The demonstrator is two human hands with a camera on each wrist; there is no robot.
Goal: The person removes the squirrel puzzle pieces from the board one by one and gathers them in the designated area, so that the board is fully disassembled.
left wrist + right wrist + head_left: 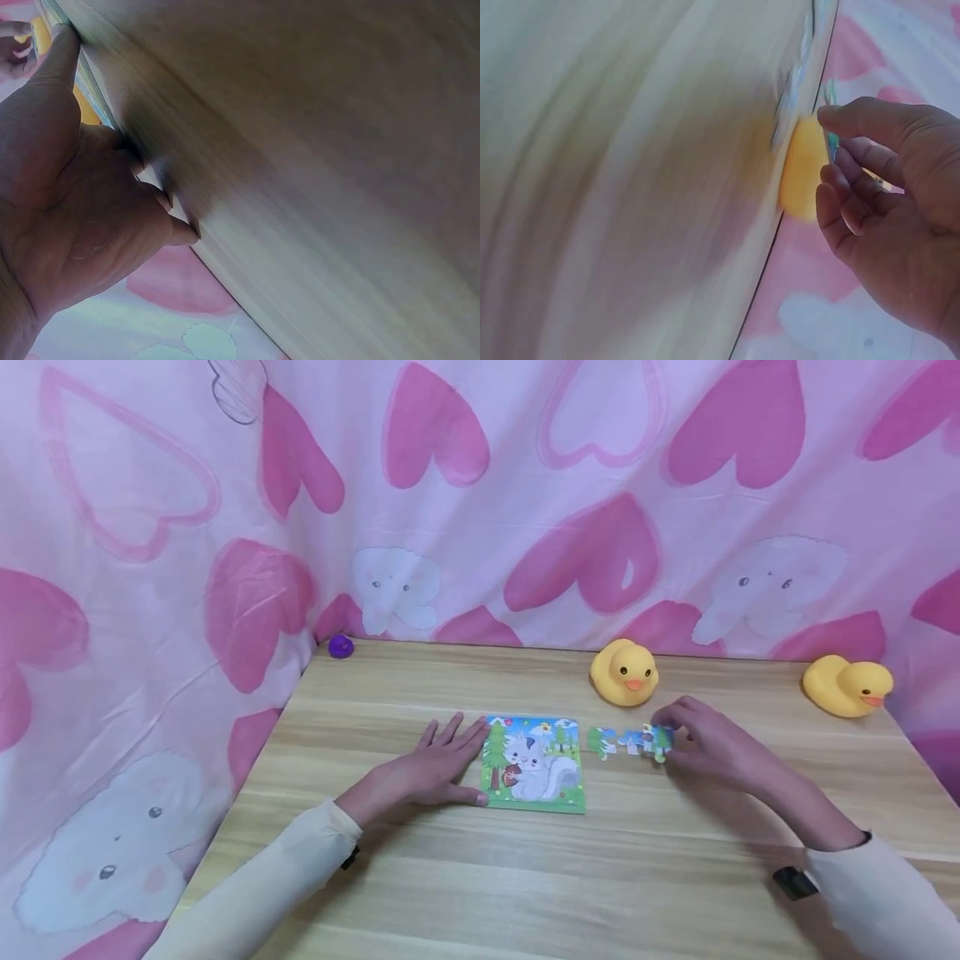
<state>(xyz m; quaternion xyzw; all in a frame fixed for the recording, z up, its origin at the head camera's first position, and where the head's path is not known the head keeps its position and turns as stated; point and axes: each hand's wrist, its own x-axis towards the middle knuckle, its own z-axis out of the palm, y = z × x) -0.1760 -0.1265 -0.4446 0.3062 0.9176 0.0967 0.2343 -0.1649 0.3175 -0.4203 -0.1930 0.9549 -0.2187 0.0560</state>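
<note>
While the right hand [711, 739] pinches one puzzle piece [662, 741] between thumb and fingers, with the piece seen nearly edge-on in the right wrist view, it appears lifted off the worktop [465, 885]. Just left of those fingertips lie more loose pieces [602, 742] in a short row; whether any of them are joined I cannot tell. The grip takes in only a small part of a thin piece, so a slight roll of the thumb could twist it or let it drop. If the fingertips dip or sweep left, they could scatter the row beside them.

Further left, the left hand [431, 772] lies with its fingers spread, their tips touching the near side of the squirrel picture [532, 764], and the thumb at its lower corner. Uneven pressure there could make the picture slide or turn.

Just beyond the right fingers sits a yellow duck [625, 673], close enough that a raised knuckle might knock it. A second duck [847, 687] stands well to their right, and a small purple toy [341, 647] sits beyond the left fingers, by the heart-print cloth [465, 527].
</note>
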